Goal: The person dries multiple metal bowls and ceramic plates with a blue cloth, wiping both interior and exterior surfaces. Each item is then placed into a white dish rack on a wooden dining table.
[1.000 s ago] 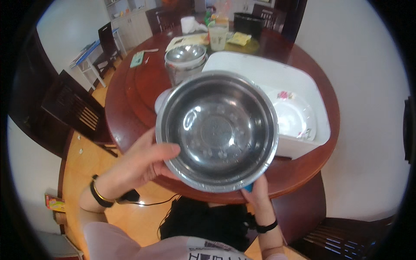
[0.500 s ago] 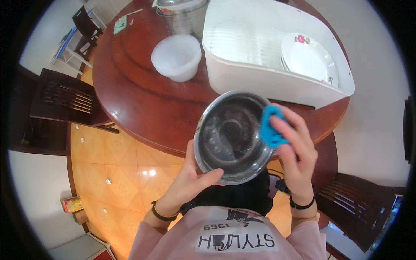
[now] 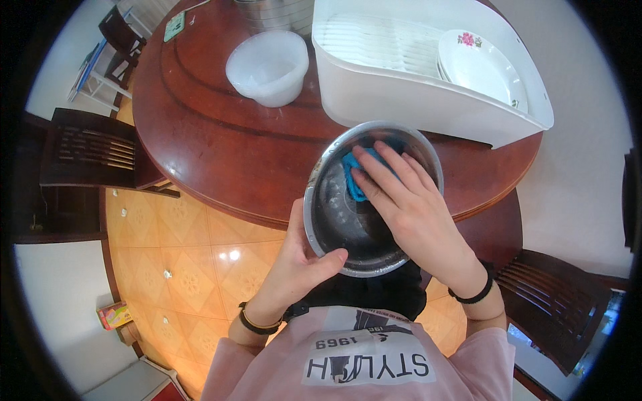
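A round stainless steel bowl (image 3: pixel 334 230) is held up at the table's near edge, its inside turned toward me. My left hand (image 3: pixel 297 260) grips its lower left side, thumb over the rim and the other fingers hidden beneath. Inside the bowl, my right hand (image 3: pixel 408 204) presses a bright blue cloth (image 3: pixel 354 177) against the upper part of the inner wall. The fingers of that hand lie over the cloth and cover much of it.
On the dark red round table (image 3: pixel 221 160) stand a translucent white plastic bowl (image 3: pixel 267 70) and a metal pot (image 3: pixel 277 15) behind it. A white dish rack (image 3: pixel 401 90) holds flowered plates (image 3: pixel 481 70) at right. Wooden chairs (image 3: pixel 93 150) flank the table.
My right hand has moved left with the blue cloth, from the bowl's right rim into its inside. The bowl has shifted slightly up; my left hand keeps its hold.
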Tool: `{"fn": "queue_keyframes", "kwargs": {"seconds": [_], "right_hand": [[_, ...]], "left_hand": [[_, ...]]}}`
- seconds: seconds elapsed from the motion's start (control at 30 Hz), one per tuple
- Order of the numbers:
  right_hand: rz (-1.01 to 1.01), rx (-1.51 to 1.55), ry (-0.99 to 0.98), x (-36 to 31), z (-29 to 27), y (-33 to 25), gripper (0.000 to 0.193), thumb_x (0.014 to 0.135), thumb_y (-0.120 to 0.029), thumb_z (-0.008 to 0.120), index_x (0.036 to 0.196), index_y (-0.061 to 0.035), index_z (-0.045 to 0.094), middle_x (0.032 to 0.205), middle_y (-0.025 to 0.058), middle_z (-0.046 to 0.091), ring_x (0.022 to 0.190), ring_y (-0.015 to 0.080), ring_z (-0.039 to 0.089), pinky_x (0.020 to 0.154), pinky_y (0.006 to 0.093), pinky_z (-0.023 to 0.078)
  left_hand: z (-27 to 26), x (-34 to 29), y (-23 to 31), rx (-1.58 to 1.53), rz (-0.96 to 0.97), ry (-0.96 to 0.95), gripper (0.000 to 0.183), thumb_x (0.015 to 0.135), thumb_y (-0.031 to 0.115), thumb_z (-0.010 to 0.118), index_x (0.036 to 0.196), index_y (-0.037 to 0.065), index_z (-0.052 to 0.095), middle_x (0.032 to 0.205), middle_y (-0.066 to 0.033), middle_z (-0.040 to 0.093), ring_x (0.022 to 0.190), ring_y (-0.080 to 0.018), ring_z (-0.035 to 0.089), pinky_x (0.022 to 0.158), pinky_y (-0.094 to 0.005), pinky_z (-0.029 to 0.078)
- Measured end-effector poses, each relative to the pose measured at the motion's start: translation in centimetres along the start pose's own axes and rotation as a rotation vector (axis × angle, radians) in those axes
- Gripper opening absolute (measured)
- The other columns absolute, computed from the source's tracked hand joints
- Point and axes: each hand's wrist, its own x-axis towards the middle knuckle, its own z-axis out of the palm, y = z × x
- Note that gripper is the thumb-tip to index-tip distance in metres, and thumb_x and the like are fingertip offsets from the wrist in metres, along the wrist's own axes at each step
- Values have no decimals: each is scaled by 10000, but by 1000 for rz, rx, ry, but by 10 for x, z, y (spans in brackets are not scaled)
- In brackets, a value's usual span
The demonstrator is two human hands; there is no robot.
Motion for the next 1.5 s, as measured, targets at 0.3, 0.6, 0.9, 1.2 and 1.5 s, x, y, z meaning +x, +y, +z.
{"fn": "queue_keyframes", "kwargs": {"seconds": [0.3, 0.6, 0.9, 1.2, 1.5], "right_hand": [[103, 65, -62, -14, 1, 0, 318, 696, 0, 579, 999, 87, 617, 1029, 152, 523, 949, 265, 524, 810, 325, 495], [-66, 530, -24, -8, -2, -19, 302, 692, -16, 626, 987, 36, 658, 1062, 135, 569, 950, 286, 565, 819, 342, 500], [20, 253, 287, 10, 3, -7, 300, 628, -30, 636, 921, 27, 671, 965, 130, 591, 912, 291, 581, 770, 367, 489], [192, 78, 235, -6, 4, 4, 264, 668, 46, 636, 930, 40, 670, 969, 147, 573, 909, 293, 578, 760, 357, 510], [67, 431, 28, -17, -1, -20, 233, 702, 6, 629, 931, 39, 652, 987, 144, 550, 907, 287, 568, 769, 347, 499]], "left_hand": [[6, 3, 1, 0, 111, 41, 731, 783, 43, 700, 1355, 82, 247, 1288, -73, 401, 1238, -150, 390, 1056, -336, 333], [-3, -1, -3, -81, -34, -62, 672, 819, -5, 619, 1367, 94, 243, 1264, -60, 401, 1204, -125, 393, 1001, -302, 369], [9, 1, 0, -18, -21, -85, 675, 797, -21, 626, 1351, 90, 257, 1263, -69, 404, 1201, -140, 411, 1014, -306, 360], [8, 2, 3, -25, 89, -28, 712, 773, 26, 700, 1336, 98, 270, 1280, -79, 407, 1226, -162, 416, 1041, -319, 345], [3, -2, 6, -69, 25, -6, 686, 779, -1, 671, 1325, 107, 270, 1241, -46, 427, 1195, -131, 420, 1028, -302, 351]]}}
